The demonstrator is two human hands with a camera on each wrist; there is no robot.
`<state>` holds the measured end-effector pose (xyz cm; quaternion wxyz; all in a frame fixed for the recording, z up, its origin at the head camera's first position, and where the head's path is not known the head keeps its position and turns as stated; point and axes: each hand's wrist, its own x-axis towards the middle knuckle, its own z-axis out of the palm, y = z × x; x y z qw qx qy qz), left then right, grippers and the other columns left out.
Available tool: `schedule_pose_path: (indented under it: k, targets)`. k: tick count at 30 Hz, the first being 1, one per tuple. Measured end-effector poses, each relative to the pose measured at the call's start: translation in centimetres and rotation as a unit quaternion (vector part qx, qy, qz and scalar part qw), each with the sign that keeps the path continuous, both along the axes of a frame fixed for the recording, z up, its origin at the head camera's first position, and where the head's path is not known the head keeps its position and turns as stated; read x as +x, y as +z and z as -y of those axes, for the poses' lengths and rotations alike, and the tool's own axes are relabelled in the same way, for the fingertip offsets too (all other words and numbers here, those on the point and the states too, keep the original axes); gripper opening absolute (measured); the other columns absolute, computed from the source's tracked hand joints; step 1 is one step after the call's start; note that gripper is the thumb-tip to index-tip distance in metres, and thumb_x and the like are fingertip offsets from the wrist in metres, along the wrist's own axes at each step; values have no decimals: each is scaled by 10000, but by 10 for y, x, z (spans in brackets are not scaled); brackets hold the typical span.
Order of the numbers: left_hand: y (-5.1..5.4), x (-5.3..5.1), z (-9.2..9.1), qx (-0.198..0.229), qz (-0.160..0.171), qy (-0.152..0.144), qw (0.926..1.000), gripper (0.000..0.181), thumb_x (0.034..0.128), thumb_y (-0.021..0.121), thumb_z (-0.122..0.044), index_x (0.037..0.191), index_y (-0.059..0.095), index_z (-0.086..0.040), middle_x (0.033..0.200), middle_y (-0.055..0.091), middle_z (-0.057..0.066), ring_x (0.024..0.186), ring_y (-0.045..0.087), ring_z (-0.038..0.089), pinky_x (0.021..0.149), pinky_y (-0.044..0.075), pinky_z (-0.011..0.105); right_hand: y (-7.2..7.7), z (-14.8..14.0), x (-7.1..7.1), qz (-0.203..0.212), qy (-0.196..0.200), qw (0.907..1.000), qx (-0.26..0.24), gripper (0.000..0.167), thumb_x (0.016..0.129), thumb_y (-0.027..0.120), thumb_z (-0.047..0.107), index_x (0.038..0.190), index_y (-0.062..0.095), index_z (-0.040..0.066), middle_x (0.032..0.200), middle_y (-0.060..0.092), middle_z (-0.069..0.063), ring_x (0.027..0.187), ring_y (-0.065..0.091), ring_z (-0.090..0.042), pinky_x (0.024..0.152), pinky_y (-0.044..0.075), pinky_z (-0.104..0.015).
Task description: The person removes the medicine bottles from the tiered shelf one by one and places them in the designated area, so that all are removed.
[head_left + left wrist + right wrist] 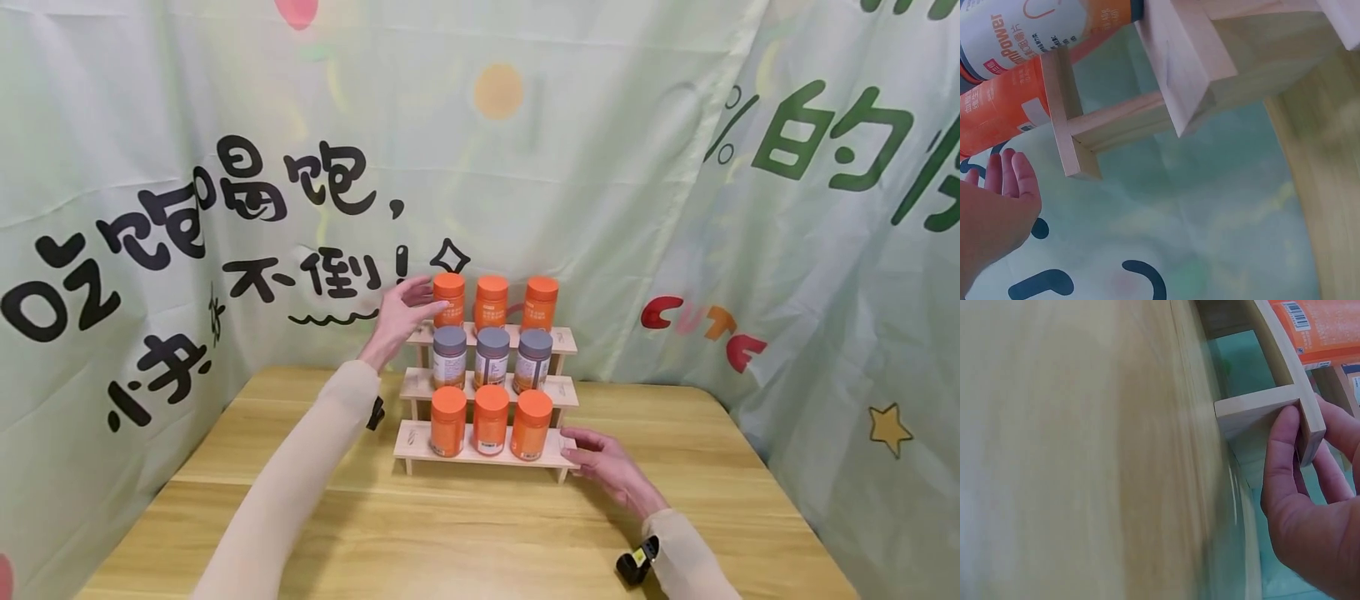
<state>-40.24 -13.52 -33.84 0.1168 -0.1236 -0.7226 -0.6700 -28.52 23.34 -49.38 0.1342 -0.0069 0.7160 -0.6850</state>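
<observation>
A pale wooden three-tier display stand [412,437] holds orange-capped jars on its top and bottom tiers and grey-capped jars [492,357] on the middle one. My left hand [405,317] is at the top tier's left end, beside the leftmost orange jar [448,300]. In the head view its thumb overlaps the jar's front; in the left wrist view the fingers [1011,175] are extended close to the jar, not curled round it. My right hand [611,471] pinches the bottom tier's right end, with a fingertip [1285,422] under the board and other fingers above.
The stand rests on a wood-grain table [450,533]. A printed fabric backdrop [585,167] hangs close behind the table and along its sides. A black wrist camera [637,562] sits by the right sleeve.
</observation>
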Motion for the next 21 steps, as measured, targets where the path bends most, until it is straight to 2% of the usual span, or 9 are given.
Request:
schedule_pose_path:
  k: [5, 10, 16, 21]
  targets:
    - [3, -4, -5, -69, 15, -157, 9999, 675, 806, 819, -172, 1406, 514, -131, 1345, 596, 141, 1219, 573, 291, 1051, 461, 423, 1, 2, 0, 82, -56, 9999, -78, 568, 911, 679, 77, 1420, 455, -40, 1191, 606, -55, 862, 650, -120, 723, 554, -253]
    - [5, -6, -12, -77, 39, -69, 9999, 679, 798, 818, -121, 1405, 513, -127, 1333, 605, 136, 1203, 587, 284, 1044, 469, 415, 4, 2, 0, 81, -58, 9999, -108, 580, 906, 689, 88, 1422, 455, -34, 1198, 613, -68, 866, 650, -125, 724, 551, -250]
    - [2, -8, -16, -118, 106, -133, 9998, 663, 804, 810, -107, 1402, 524, -136, 1333, 607, 123, 1207, 585, 276, 1048, 467, 407, 5, 2, 2, 126, -98, 9997, -206, 580, 905, 692, 84, 1421, 457, -38, 1126, 633, -24, 840, 651, -118, 704, 553, -241]
    - [0, -8, -17, -178, 57, -77, 9998, 666, 798, 816, -115, 1398, 526, -130, 1327, 608, 130, 1200, 588, 285, 1047, 466, 408, 3, 1, 1, 127, -57, 9997, -188, 588, 908, 692, 95, 1429, 450, -31, 1155, 625, -26, 828, 648, -111, 700, 551, -243]
